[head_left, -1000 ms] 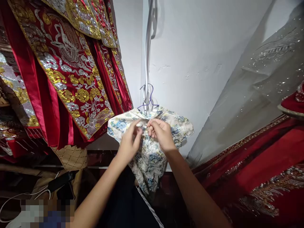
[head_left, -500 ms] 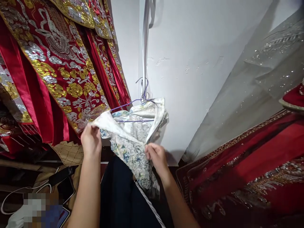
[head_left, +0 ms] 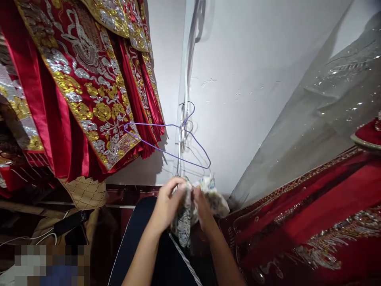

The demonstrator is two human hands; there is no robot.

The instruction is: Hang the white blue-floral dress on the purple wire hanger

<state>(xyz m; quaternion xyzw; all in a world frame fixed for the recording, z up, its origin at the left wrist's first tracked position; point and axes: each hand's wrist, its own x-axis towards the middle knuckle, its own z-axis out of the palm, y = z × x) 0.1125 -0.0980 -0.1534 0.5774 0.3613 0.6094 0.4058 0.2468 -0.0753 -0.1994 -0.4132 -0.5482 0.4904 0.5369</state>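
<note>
A floral garment, pale with blue-green flowers, is bunched between my hands in front of my lap. My left hand grips it from the left, its fingers curled and slightly blurred. On the other side my right hand pinches the same cloth, with a loose part of it spilling out to the right. Above them a bare purple wire hanger hangs by its hook from a white strip on the wall. Part of the garment is hidden behind my fingers.
Red robes with gold and silver embroidery hang at the left. On the right, sheer sparkling fabric leans beside a red embroidered cloth. A tan quilted piece, a black device and white cables lie at lower left.
The garment has come off the purple hanger and is now gathered lower down. My left hand has moved right, close to my right hand. The hanger is left bare and tilted.
</note>
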